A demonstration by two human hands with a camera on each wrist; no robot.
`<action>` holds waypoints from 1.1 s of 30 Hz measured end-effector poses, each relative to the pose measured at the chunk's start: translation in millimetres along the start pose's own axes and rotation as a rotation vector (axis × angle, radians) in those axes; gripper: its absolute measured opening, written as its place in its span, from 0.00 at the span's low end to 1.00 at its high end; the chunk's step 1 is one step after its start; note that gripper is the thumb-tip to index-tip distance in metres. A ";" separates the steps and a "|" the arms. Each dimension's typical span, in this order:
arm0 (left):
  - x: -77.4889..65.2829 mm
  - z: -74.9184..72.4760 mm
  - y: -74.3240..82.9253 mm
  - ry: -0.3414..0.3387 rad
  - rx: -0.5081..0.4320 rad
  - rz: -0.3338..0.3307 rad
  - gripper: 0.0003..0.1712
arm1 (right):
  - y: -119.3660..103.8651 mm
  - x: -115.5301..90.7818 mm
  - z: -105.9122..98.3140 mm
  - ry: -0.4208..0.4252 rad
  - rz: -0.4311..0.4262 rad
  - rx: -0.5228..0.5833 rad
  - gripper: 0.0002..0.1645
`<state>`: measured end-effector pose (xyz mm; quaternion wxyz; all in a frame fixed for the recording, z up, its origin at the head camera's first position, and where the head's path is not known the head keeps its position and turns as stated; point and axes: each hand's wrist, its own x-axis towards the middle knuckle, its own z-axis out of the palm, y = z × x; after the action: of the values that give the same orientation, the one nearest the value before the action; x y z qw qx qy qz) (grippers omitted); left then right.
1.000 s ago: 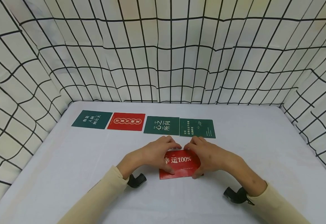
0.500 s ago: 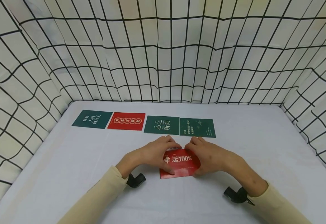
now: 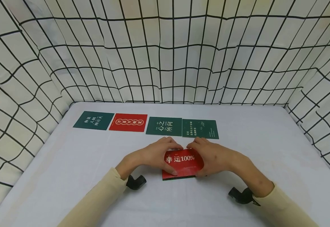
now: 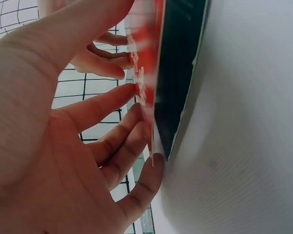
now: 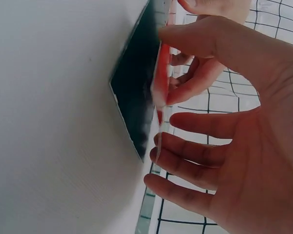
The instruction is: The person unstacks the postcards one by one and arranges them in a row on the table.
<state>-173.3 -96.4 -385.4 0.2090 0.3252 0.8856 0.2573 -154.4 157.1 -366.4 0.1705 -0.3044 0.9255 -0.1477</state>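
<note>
A red card with white characters and "100%" lies between both hands near the middle of the table. My left hand grips its left side, thumb on the near edge and fingers at the far edge. On the right side, my right hand holds it the same way. Beneath it a dark green card rests on the white cloth; in the right wrist view, this green card shows a gap from the red one. From the head only a thin dark strip of it shows along the near edge.
Farther back, a row of cards lies flat: a green card, a red card, a green card and another green card. A black grid net over white cloth encloses the white table at the back and sides.
The red card has risen slightly in both hands, and the dark edge of the green card now shows under its near side. The row of cards is unchanged.
</note>
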 end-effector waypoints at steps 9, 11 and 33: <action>1.6 -8.0 -0.9 0.021 -0.044 0.009 0.56 | 8.3 -3.4 -13.7 0.089 -0.001 0.041 0.56; 2.2 -8.9 -0.4 0.032 -0.051 0.014 0.58 | 10.6 -3.8 -17.0 0.103 0.002 0.047 0.56; 10.2 -15.9 -0.6 0.227 -0.136 0.044 0.56 | 30.7 -6.2 -34.4 0.252 0.046 0.156 0.47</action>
<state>-189.3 -95.0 -375.4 0.1233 0.2986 0.8767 0.3565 -179.4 190.4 -345.7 0.0793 -0.2481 0.9320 -0.2521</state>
